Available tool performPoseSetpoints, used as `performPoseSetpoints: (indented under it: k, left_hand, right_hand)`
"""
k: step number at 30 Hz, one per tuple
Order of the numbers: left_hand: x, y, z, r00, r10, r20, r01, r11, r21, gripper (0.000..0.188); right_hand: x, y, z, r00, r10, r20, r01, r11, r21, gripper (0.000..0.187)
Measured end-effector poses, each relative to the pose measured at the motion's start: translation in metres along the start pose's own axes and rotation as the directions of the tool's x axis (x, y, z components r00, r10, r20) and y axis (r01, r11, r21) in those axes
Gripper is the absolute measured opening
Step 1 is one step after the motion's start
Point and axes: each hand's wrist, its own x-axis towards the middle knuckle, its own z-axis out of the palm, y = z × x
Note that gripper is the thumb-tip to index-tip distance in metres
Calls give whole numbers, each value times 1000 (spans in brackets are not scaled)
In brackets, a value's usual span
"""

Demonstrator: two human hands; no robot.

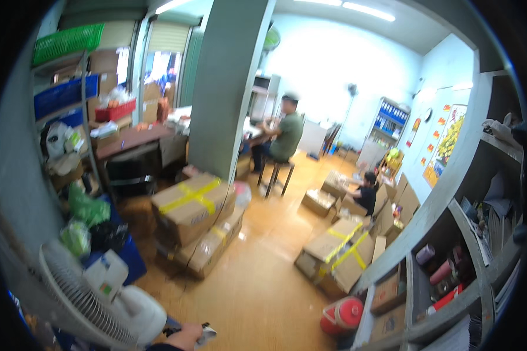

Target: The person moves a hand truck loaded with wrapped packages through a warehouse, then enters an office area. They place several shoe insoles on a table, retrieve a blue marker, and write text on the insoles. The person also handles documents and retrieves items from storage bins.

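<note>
At the lower edge, left of the middle, my left hand (185, 337) shows in part, coming from a dark sleeve. Its fingers are closed round a small black and pale grey thing (206, 334), too small and blurred to name. Close by on the left stands a white fan (91, 295) with a round wire guard. My right hand is out of view.
Taped cartons (193, 202) are stacked beside a pillar (225, 88); another taped carton (336, 251) stands right of the walkway. A red bucket (344, 314) sits by the shelves (413, 292). Two people, one on a stool (277, 167), one among open boxes (319, 202), are farther off.
</note>
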Motion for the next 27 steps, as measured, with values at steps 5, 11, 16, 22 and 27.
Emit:
performPoseSetpoints:
  k: [5,11,16,22,27]
  left_hand:
    - [72,79,-149,958,205,-203,-227,969,-96,43]
    - [131,125,-206,953,31,-301,-109,963,-247,49]
    - [150,98,-216,951,-309,-31,290,921,-261,52]
    - [171,105,-214,873,-482,70,461,771,-440,56]
    - [251,116,-232,850,-493,187,521,732,-438,54]
  right_hand:
    - [71,-45,30,996,-77,48,72,993,91,34]
    - [207,-152,43,935,41,351,-19,998,-67,29]
    - [320,-300,-18,955,-76,288,147,961,-234,29]
    - [440,-461,-89,793,-573,208,579,600,-553,29]
    - [480,-572,-77,824,-537,182,563,733,-382,30]
